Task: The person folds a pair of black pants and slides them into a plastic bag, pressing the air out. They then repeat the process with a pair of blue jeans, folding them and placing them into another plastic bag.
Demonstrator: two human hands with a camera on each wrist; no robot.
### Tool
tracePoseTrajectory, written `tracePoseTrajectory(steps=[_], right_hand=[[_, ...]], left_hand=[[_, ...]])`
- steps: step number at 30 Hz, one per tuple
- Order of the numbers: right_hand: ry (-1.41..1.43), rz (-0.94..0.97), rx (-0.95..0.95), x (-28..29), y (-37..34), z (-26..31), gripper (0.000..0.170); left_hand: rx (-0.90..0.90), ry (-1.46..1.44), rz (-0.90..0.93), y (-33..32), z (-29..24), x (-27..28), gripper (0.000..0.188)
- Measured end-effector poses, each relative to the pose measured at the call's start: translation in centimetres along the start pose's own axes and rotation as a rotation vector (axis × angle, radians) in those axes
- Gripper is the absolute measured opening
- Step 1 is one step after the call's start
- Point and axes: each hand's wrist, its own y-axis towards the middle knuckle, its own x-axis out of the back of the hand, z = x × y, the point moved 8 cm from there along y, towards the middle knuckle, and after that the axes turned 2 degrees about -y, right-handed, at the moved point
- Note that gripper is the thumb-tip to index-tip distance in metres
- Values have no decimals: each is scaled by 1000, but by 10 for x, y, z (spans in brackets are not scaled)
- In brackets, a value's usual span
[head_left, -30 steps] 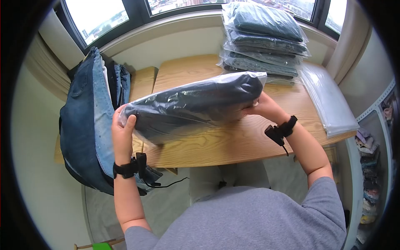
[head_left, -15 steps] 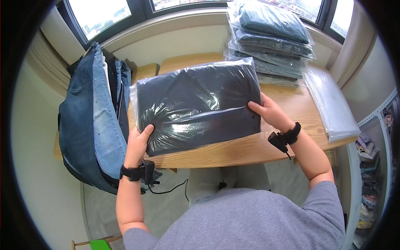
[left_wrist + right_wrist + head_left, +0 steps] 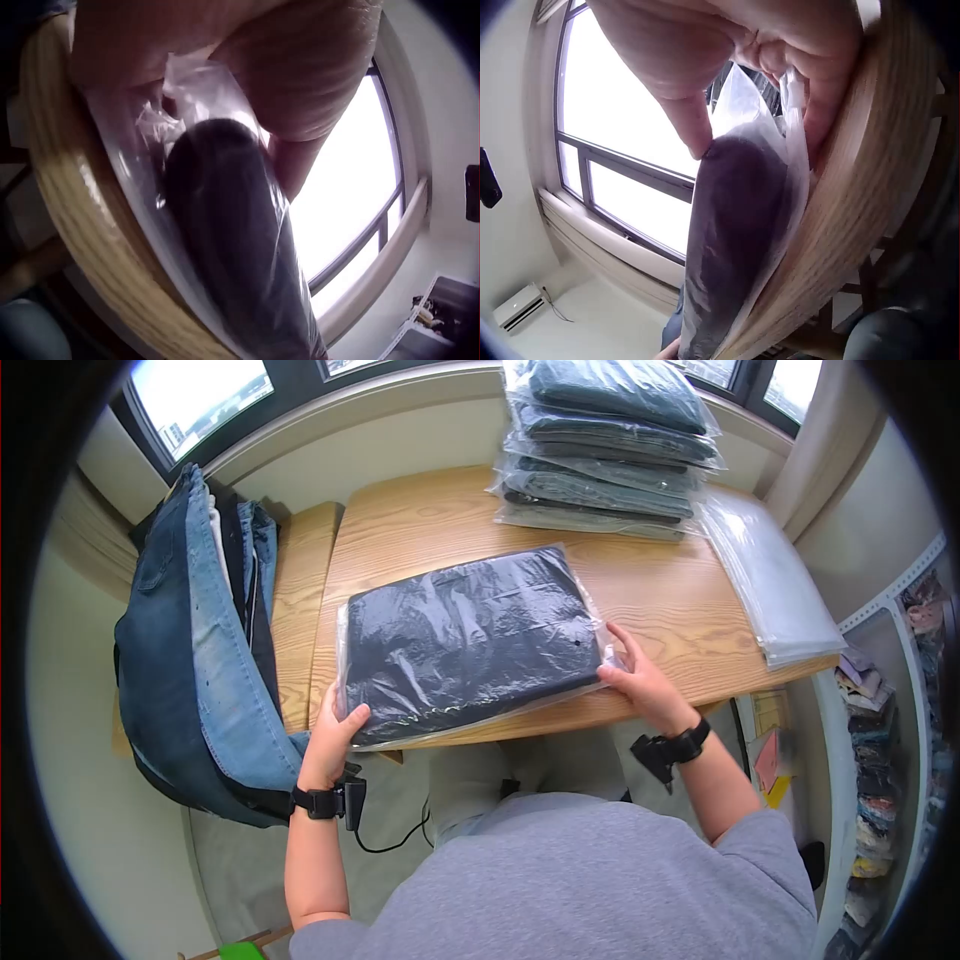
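A dark folded garment in a clear plastic bag (image 3: 465,640) lies flat near the table's front edge, tilted slightly up to the right. At its near left corner my left hand (image 3: 330,742) grips the bag, thumb on top. My right hand (image 3: 648,685) holds the right end, with the thumb on the near right corner and the index finger pointing away along the side. In the left wrist view, the bagged garment's rounded end (image 3: 225,195) and loose plastic sit under the palm. The right wrist view has the thumb against the bagged garment (image 3: 735,210), with crumpled plastic beside the fingers.
Several bagged folded jeans (image 3: 610,460) are stacked at the back right of the wooden table (image 3: 400,520). Flat clear bags (image 3: 775,580) lie to their right. Loose jeans (image 3: 180,660) drape over the left side. A shelf with folded clothes (image 3: 870,790) stands far right.
The bagged garment was held up and tilted above the table. Its broad face turned into view, then both hands lowered it flat onto the tabletop. The right-hand fingers have spread somewhat.
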Motion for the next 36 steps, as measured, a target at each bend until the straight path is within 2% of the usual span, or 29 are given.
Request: tracePoseTrajectory(steps=[3,4,5,7,8,10,15,17,22,23,25,28,29,32,36], right_hand=[[-49,-112,12,1,-5,-9,76],[20,-164,-24,0,-12,-12,65],[22,-171,-11,1,-14,-10,65],[1,-155,-44,-2,-16,-12,48],[5,-156,-35,-2,-17,-10,48],[11,-185,-44,-2,-20,-10,36],[11,-205,-82,-1,-16,-14,34],[18,-217,-87,-2,-15,-14,33],[169,-171,-249,-15,-7,-18,28],[165,-167,-248,-19,-3,-14,28],[28,-44,-289,-35,12,-6,23],[76,42,-304,-60,50,-4,20],[73,49,-295,-67,66,-8,20],[220,31,-321,-94,111,-11,16],[330,4,-228,-113,176,-9,15]], left_hand=[[-57,97,-30,-2,-9,-15,71],[-65,106,-28,-2,-9,-17,69],[-75,117,-28,-2,-10,-19,68],[-94,110,-33,-4,-11,-23,64],[-90,98,-49,-5,-8,-22,63],[-121,79,-83,-6,-7,-22,62],[-189,90,-109,-6,-10,-21,60],[-149,63,-101,-5,-7,-20,59],[-204,94,-125,1,-10,-13,55],[-193,164,-113,7,-7,-4,54],[-185,230,-105,17,-10,15,53],[-139,704,-152,33,-31,38,51],[-148,705,-160,41,-37,45,51],[-1,859,-244,76,-42,75,49],[12,995,-297,142,-43,108,52]])
